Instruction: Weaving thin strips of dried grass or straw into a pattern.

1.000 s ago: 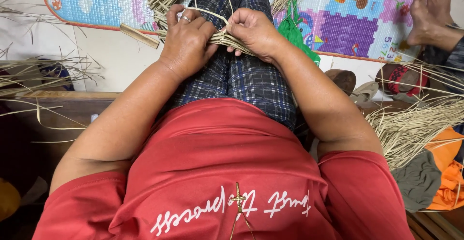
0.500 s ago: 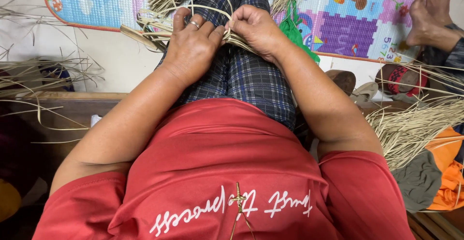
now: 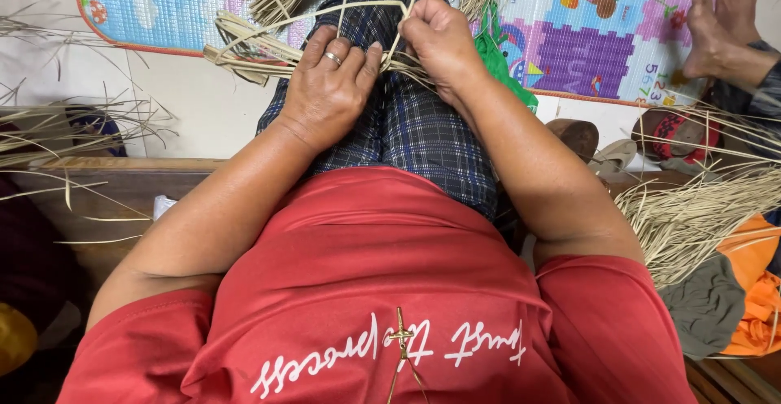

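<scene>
The bundle of pale, flat dried straw strips [image 3: 268, 50] is lying across the person's knees in dark blue plaid trousers [image 3: 407, 119], its long axis running left to right. The left hand [image 3: 329, 87], wearing a ring, is pressing palm-down on the bundle's right end, fingers spread and curled over it. The right hand [image 3: 439, 42] is sitting just right of the bundle, fingers closed, pinching thin looping strips; the left is the nearer.
</scene>
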